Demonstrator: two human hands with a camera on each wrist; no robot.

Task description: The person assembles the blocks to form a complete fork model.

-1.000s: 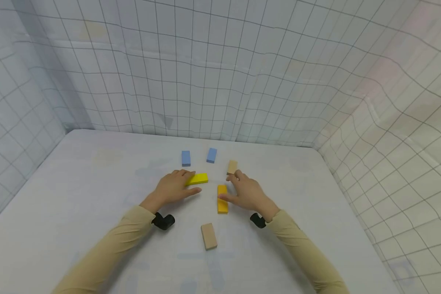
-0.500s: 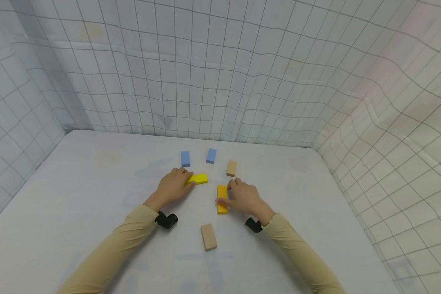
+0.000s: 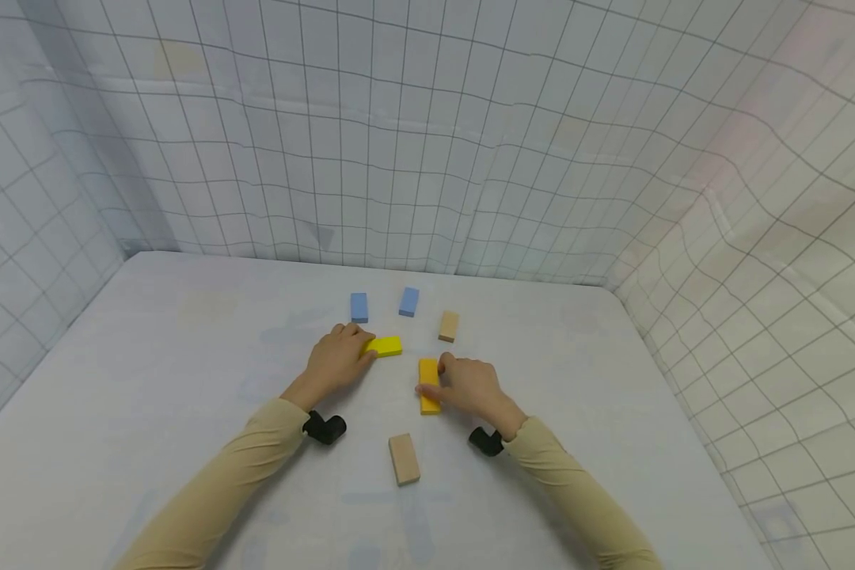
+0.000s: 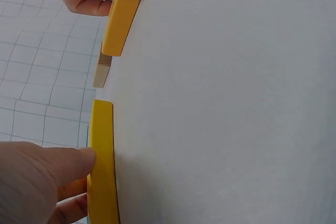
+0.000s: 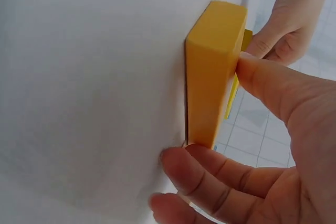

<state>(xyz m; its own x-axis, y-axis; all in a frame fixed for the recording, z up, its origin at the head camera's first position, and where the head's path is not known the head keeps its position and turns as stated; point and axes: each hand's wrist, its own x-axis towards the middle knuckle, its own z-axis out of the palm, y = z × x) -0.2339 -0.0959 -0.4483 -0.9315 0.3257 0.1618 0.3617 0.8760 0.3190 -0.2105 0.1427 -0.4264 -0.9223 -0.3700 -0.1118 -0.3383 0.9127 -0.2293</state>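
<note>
In the head view my left hand (image 3: 337,356) pinches the left part of a flat yellow block (image 3: 388,346) lying on the table. The left wrist view has the thumb against that yellow block (image 4: 103,161), with the other fingers curled partly behind it. My right hand (image 3: 473,385) holds an orange-yellow block (image 3: 429,402) that points away from me, thumb across its left side and fingers at its right. Seen from the right wrist, the thumb presses one side of the orange-yellow block (image 5: 207,77) while curled fingertips touch its lower end.
Two blue blocks, a left one (image 3: 359,307) and a right one (image 3: 409,302), lie farther back. A plain wooden block (image 3: 449,326) is beyond my right hand, and another wooden block (image 3: 404,459) lies nearer to me. Grid-patterned cloth (image 3: 413,142) walls the white table (image 3: 541,332).
Both hands have closed in on their blocks: the left thumb came up to the yellow one, and the right fingers drew back from the wooden block to the orange-yellow one. The blocks barely moved.
</note>
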